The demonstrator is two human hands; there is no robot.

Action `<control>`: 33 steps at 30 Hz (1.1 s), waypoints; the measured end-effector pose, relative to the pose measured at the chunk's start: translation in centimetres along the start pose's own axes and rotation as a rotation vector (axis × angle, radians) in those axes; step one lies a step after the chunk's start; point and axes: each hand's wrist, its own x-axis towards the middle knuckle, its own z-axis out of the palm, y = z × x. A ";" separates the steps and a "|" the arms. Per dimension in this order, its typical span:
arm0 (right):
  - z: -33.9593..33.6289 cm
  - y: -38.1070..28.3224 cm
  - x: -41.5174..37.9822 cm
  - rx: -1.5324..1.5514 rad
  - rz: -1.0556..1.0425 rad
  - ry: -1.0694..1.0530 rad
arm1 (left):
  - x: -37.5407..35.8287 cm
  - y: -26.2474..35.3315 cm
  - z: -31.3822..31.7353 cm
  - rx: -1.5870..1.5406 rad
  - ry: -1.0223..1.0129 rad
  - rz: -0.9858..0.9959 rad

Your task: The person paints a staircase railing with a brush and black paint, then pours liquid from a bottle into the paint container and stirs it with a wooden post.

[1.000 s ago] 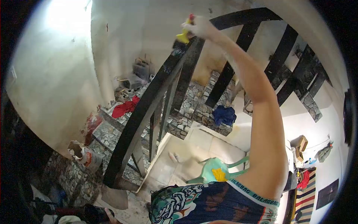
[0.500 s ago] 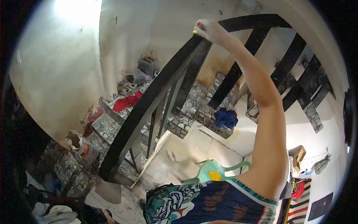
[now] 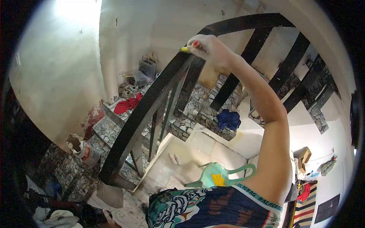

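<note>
The black railing point(image 3: 138, 112) looks mostly matt; the green chair point(image 3: 215, 173), smooth plastic.

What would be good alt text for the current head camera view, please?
The right hand grips a tool with a yellow and red handle at a curved black railing beside stone-patterned steps. A red cloth and blue cloth lie there; a green chair is below, the left hand partly visible lower left.

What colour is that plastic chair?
The chair is pale green; it shows best in the head view.
</note>
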 end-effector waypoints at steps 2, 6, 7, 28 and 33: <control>-0.1 -1.4 -0.3 0.245 0.092 0.008 | 0.2 -0.1 0.0 0.002 -0.004 0.001; -0.2 3.9 1.4 0.612 0.271 0.150 | 0.2 -0.3 0.0 0.002 -0.002 -0.002; -1.0 6.2 2.1 0.634 0.313 0.160 | 0.2 -0.2 -0.1 -0.001 0.002 0.000; -5.8 15.6 6.6 -0.295 0.216 0.184 | 0.7 0.2 0.7 0.006 0.010 -0.021; -4.4 15.8 5.8 -0.433 0.254 0.127 | 1.2 0.3 0.8 0.012 0.001 -0.016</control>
